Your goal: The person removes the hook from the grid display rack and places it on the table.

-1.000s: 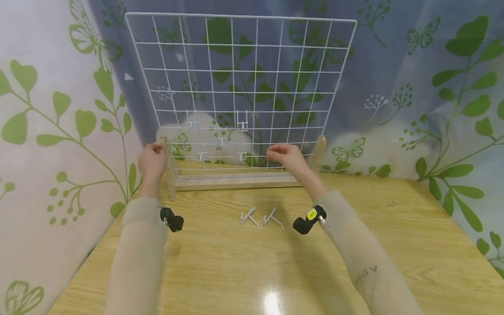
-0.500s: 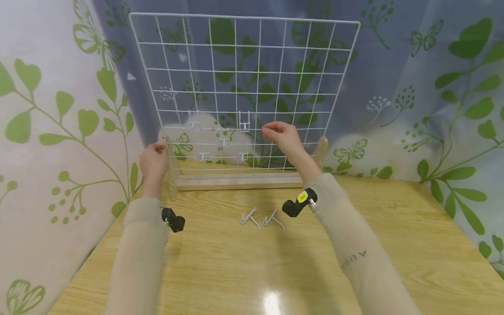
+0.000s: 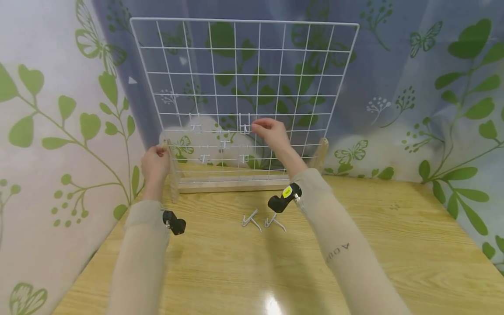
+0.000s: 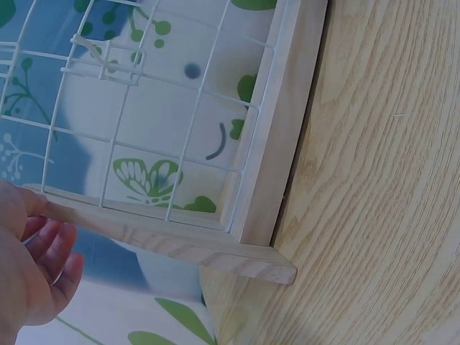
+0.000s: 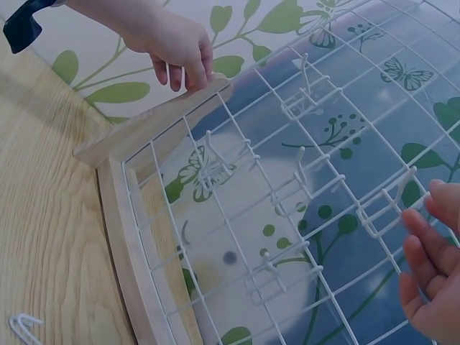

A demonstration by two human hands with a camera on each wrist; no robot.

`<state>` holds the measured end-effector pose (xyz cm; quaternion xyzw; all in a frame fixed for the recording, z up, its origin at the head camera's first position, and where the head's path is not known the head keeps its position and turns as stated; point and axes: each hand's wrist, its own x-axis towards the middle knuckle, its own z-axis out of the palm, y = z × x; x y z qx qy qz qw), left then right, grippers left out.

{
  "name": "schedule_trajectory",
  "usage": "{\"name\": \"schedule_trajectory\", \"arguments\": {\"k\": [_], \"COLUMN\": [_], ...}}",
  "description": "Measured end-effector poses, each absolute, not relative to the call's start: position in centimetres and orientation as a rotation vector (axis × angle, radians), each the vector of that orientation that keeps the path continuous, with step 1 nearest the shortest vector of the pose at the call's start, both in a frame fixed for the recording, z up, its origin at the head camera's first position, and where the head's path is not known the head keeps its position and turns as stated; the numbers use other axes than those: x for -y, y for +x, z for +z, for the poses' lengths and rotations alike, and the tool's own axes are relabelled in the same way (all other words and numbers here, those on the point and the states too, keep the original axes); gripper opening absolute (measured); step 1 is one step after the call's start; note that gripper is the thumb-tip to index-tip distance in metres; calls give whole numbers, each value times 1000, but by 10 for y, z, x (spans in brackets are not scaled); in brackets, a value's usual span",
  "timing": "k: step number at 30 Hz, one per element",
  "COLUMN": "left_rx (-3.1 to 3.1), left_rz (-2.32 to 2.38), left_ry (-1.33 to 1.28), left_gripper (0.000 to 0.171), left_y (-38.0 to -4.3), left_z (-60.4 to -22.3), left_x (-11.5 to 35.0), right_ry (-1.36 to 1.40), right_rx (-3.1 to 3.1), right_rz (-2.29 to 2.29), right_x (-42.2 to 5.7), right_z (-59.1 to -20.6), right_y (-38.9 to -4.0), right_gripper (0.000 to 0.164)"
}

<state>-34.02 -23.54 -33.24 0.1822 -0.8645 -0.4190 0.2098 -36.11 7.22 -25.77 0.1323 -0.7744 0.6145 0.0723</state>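
A white wire grid panel [image 3: 267,83] stands upright in a wooden stand [image 3: 236,186]. Several white wire hooks hang on its lower half. Close to the upper right hook [image 5: 381,214] is my right hand [image 3: 271,133], its fingers loosely bent; in the right wrist view the fingertips [image 5: 411,219] lie beside that hook, and contact is unclear. My left hand [image 3: 155,162] pinches the top of the stand's left wooden post [image 4: 136,230], its other fingers loosely curled. Another hook [image 3: 224,144] hangs lower, near the panel's middle.
Two loose white hooks, a left one [image 3: 251,219] and a right one [image 3: 274,222], lie on the wooden table [image 3: 220,271] in front of the stand. Behind the panel hangs a leaf-patterned curtain [image 3: 393,87]. The right wooden post [image 3: 320,155] rises beyond my right forearm.
My right hand has risen from the lower right of the grid and moved left to the upper right hook. The left hand keeps its place on the post.
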Motion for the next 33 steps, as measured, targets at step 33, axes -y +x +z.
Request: {"name": "schedule_trajectory", "arguments": {"k": [33], "left_rx": [2394], "left_rz": [-1164], "left_ry": [493], "left_gripper": [33], "left_y": [-337], "left_z": [-332], "left_x": [234], "right_ry": [145], "right_rx": [2330], "right_rz": [2097], "right_x": [-50], "right_z": [-246], "right_y": [-363], "right_gripper": [24]}}
